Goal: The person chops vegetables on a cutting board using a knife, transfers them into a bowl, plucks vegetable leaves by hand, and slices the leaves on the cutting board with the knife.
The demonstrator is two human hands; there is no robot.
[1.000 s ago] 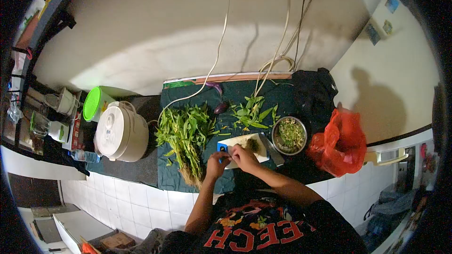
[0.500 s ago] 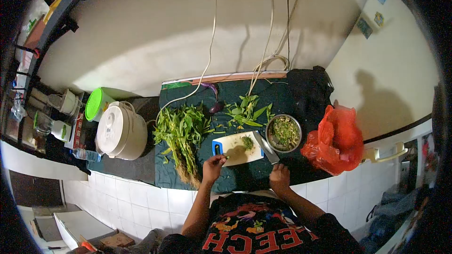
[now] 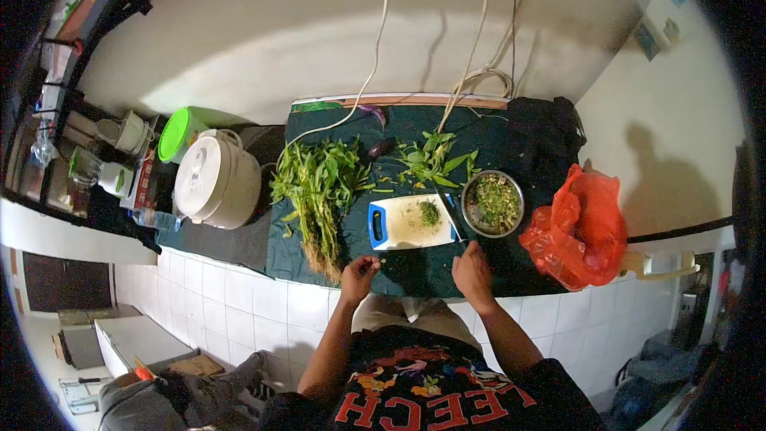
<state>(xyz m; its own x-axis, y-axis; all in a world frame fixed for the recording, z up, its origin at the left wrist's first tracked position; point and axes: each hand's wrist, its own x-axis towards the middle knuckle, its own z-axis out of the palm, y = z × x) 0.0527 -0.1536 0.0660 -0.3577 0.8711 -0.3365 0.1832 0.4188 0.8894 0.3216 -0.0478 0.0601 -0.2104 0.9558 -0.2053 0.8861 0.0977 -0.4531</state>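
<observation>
My left hand is in front of the cutting board, its thumb and fingers pinched around a small piece of vegetable, too small to name exactly. My right hand is closed around the handle of a knife, whose blade points away from me along the board's right edge. On the white cutting board with blue ends lies a little heap of chopped greens. To its right, a metal bowl holds chopped vegetables. A large bunch of leafy greens with roots lies left of the board.
Loose leaves and a purple eggplant lie behind the board. A red plastic bag stands at the right. At the left are a white rice cooker and a green-lidded container. Cables hang down the wall.
My right hand has moved up and closed on the knife handle. My left hand has come off the board's front edge toward me, still pinching the small piece. The camera view has shifted.
</observation>
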